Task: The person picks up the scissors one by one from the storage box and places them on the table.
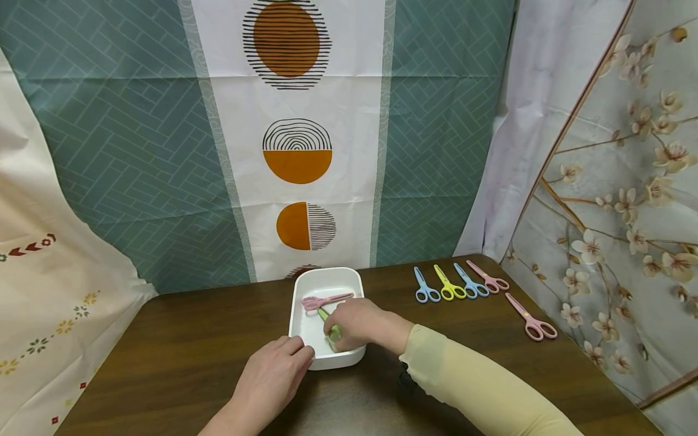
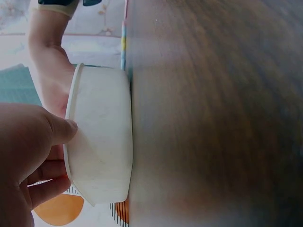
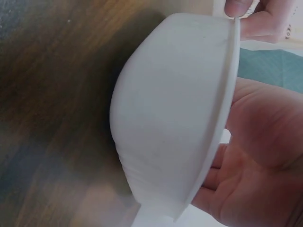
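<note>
A white tray (image 1: 313,332) stands on the brown table. My left hand (image 1: 272,372) pinches its near left rim; in the left wrist view the thumb (image 2: 64,130) lies on the outside wall. My right hand (image 1: 357,325) reaches into the tray over the near right rim and grips green-handled scissors (image 1: 334,333) by the handle. Their tip points toward pink scissors (image 1: 327,300), which lie across the tray floor. The right wrist view shows the tray's outer wall (image 3: 165,104), which hides the scissors, and the right palm (image 3: 265,132) beyond the rim.
At the back right of the table lie blue scissors (image 1: 427,293), yellow scissors (image 1: 449,289), more blue scissors (image 1: 473,287) and pink scissors (image 1: 493,283) in a row. Another pink pair (image 1: 537,327) lies nearer the right edge. A patterned curtain (image 1: 300,230) hangs behind the table.
</note>
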`<state>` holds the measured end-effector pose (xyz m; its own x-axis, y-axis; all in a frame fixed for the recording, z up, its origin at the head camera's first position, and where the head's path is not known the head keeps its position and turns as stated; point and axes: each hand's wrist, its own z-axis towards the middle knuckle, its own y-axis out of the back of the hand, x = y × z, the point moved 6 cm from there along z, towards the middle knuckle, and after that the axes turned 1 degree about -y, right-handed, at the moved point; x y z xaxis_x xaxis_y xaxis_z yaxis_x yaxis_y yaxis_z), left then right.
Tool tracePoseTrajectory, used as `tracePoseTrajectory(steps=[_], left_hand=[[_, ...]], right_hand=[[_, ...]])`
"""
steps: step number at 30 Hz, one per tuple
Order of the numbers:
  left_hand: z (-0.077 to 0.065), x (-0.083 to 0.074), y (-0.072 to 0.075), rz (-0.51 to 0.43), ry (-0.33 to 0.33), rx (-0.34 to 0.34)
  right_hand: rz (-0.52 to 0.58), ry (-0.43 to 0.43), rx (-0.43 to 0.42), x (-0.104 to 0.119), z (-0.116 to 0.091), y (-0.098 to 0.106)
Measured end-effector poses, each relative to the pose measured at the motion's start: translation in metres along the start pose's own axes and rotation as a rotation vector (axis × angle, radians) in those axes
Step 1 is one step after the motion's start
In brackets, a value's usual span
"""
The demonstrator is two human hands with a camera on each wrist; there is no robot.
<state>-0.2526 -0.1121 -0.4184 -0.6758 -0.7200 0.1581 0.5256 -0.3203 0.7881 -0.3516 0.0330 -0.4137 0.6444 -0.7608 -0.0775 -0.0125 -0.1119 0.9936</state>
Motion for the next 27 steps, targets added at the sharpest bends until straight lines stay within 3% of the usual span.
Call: tracePoseTrajectory(steps=[13, 27], left_hand=[[-0.002, -0.001, -0.001, 0.005, 0.000, -0.009], [0.000, 0.001, -0.001, 0.004, 0.010, 0.023]], right_hand=[[0.070, -0.017, -0.024, -0.002, -0.014, 0.016], [0.072, -0.015, -0.247, -0.011, -0.034, 0.029]])
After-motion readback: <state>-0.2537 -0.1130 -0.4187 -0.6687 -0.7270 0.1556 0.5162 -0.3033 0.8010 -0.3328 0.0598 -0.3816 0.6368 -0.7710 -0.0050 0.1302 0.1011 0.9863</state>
